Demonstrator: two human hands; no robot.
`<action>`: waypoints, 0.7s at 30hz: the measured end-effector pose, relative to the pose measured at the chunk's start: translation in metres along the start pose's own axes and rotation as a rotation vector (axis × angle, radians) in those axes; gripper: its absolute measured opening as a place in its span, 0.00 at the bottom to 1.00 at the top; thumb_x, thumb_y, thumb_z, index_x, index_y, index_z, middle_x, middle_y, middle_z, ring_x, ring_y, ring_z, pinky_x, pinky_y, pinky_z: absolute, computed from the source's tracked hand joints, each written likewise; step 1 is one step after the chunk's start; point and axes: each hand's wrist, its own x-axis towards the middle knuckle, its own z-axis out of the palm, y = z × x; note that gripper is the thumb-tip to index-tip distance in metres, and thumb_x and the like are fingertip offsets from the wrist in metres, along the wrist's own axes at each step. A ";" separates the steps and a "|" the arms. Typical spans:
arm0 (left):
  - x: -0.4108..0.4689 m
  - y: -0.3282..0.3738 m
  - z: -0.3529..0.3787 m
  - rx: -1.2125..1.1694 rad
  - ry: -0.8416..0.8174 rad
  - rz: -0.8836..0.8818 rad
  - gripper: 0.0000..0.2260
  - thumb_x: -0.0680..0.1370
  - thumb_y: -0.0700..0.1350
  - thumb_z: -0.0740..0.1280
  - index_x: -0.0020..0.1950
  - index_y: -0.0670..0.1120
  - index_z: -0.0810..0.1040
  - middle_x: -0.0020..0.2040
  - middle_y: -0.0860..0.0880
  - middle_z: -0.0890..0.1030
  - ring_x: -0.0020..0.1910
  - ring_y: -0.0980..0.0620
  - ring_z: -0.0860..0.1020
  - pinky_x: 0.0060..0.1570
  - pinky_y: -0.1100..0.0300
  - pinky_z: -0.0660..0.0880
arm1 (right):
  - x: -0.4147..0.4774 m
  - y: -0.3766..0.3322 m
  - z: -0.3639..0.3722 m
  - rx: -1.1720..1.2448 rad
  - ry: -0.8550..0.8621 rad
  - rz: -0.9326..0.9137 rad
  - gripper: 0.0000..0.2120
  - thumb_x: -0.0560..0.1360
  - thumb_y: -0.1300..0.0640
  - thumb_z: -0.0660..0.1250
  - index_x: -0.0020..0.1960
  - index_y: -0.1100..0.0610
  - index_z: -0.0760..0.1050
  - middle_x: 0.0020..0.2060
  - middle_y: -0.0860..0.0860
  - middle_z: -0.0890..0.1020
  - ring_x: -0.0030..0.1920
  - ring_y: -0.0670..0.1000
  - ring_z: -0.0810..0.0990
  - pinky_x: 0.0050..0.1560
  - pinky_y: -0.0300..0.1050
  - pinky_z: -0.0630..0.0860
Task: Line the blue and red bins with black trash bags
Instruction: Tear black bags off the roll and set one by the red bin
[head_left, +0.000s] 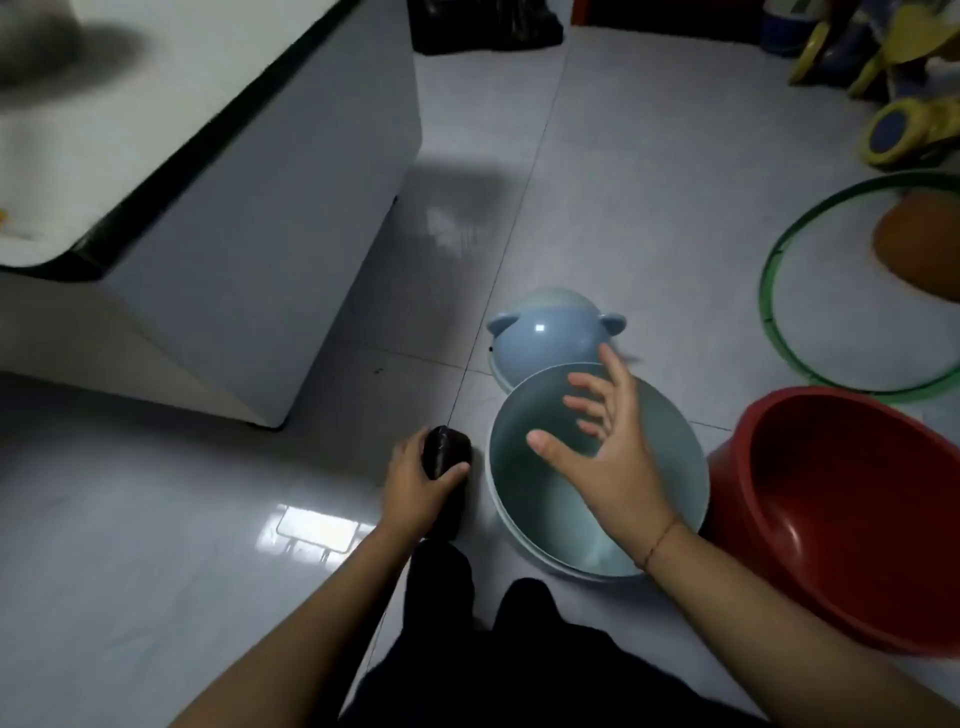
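L hand (415, 480) fingers clamped on black bag roll (445, 460), R hand (605, 441) fingers spread over blue bin (524, 493)

White appliance (260, 249) with black trim at 10 o'clock; green hoop (779, 332) at 3 (orange ball (919, 244) inside); yellow-blue toy (904, 124) at 2; grey tiled floor (156, 519).

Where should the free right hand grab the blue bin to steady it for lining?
Take the blue bin by its rim, on the near-right arc, coming from above. It stands upright with its mouth open, the rim is thin enough to pinch, and the right hand hovers open just over it. The red bin crowds the far right side; the left hand holds the bag roll.
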 end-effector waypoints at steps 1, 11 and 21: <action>0.004 -0.007 0.006 0.013 -0.007 -0.023 0.35 0.68 0.52 0.76 0.71 0.46 0.67 0.66 0.42 0.72 0.65 0.43 0.71 0.63 0.53 0.67 | 0.001 0.004 0.003 0.006 -0.003 0.008 0.44 0.66 0.58 0.76 0.72 0.43 0.53 0.63 0.45 0.72 0.62 0.45 0.73 0.67 0.50 0.69; 0.030 -0.039 0.047 0.145 -0.061 -0.241 0.37 0.61 0.55 0.77 0.64 0.45 0.67 0.60 0.43 0.75 0.58 0.42 0.75 0.55 0.46 0.75 | 0.031 0.023 0.003 0.013 0.051 0.035 0.42 0.68 0.57 0.74 0.72 0.41 0.52 0.65 0.48 0.71 0.62 0.44 0.74 0.67 0.51 0.69; 0.031 0.010 -0.009 -0.609 -0.092 -0.270 0.29 0.57 0.51 0.79 0.56 0.49 0.76 0.49 0.45 0.84 0.46 0.44 0.83 0.39 0.54 0.79 | 0.029 0.020 -0.001 0.024 0.017 0.081 0.42 0.68 0.56 0.74 0.74 0.46 0.53 0.65 0.48 0.71 0.63 0.45 0.73 0.67 0.49 0.69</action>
